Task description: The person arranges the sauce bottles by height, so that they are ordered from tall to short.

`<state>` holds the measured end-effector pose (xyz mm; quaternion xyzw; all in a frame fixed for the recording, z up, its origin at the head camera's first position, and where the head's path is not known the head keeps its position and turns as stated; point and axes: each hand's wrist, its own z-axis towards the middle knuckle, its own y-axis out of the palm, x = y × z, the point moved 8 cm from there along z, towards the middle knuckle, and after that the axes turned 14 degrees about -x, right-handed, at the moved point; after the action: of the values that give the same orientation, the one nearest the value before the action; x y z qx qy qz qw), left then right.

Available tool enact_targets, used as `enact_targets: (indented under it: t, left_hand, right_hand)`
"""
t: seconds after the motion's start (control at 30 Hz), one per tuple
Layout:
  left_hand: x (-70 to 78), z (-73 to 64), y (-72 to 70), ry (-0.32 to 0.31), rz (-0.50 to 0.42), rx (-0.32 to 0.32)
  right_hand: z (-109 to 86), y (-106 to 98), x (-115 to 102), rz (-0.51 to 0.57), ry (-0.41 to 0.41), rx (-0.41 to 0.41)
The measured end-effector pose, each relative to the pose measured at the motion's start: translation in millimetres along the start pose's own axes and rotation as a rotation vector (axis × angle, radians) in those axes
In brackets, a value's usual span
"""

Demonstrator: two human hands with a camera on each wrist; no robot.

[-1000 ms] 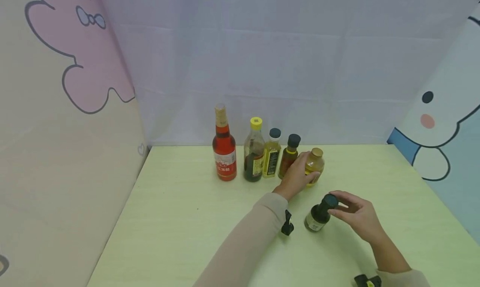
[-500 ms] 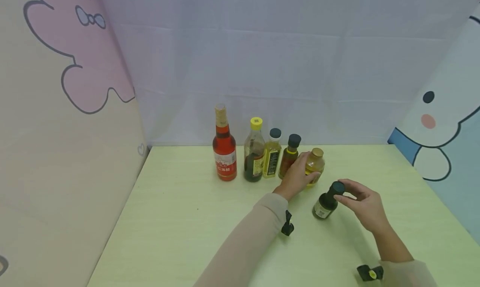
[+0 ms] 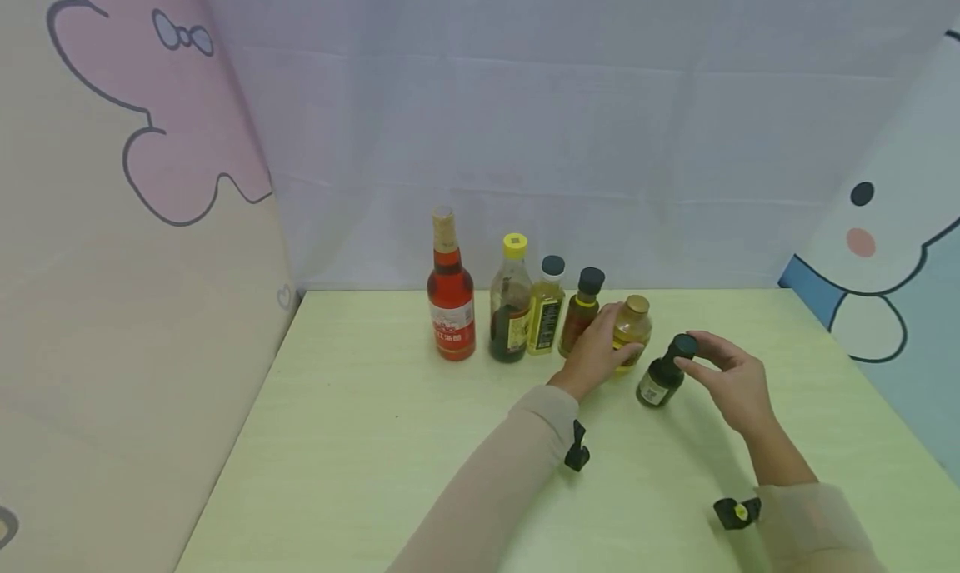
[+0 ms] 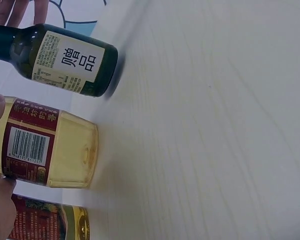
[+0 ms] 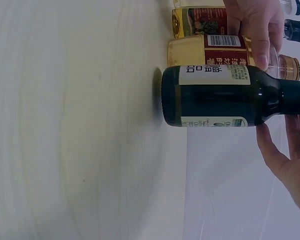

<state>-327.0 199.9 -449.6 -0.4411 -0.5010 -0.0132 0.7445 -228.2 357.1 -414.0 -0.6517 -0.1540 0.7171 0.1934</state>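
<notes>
My left hand (image 3: 597,355) holds the clear bottle of yellow oil (image 3: 632,331) with a gold cap. In the left wrist view, its barcode label shows between thumb and finger. My right hand (image 3: 729,381) pinches a small dark green bottle (image 3: 660,381) by its black cap and neck, front right of the oil bottle. The dark bottle leans slightly, its pale label showing in the right wrist view. Whether its base touches the table cannot be told. Left of my left hand stands a bottle (image 3: 579,319) with a black cap and reddish-brown contents, partly hidden by the fingers.
Farther left in the row stand a slim yellow oil bottle (image 3: 545,311), a dark sauce bottle (image 3: 510,306) with a yellow cap, and a tall red bottle (image 3: 452,306). Behind the pale table (image 3: 337,440) hangs a white cloth (image 3: 480,123). Printed panels flank both sides.
My right hand has carried the dark green bottle away from me and a little to the right, closer to the oil bottle. My left hand has stayed on the oil bottle.
</notes>
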Motion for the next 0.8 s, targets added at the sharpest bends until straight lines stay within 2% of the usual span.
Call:
enact_targets:
  t: [0.27,0.43,0.8]
  left_hand:
    - [0.8,-0.3,-0.6,-0.014,0.022,0.000]
    - [1.8,-0.4,-0.8,-0.013,0.025,-0.004]
    - [1.2,-0.1,-0.7,0.001,0.042,0.007]
  right_hand:
    - [14.6,-4.3,6.9,-0.036,0.053,0.012]
    - [20.1,-6.5,11.3,-0.022,0.076,0.024]
    - [31.5,-7.8,17.9,0.012,0.036,0.055]
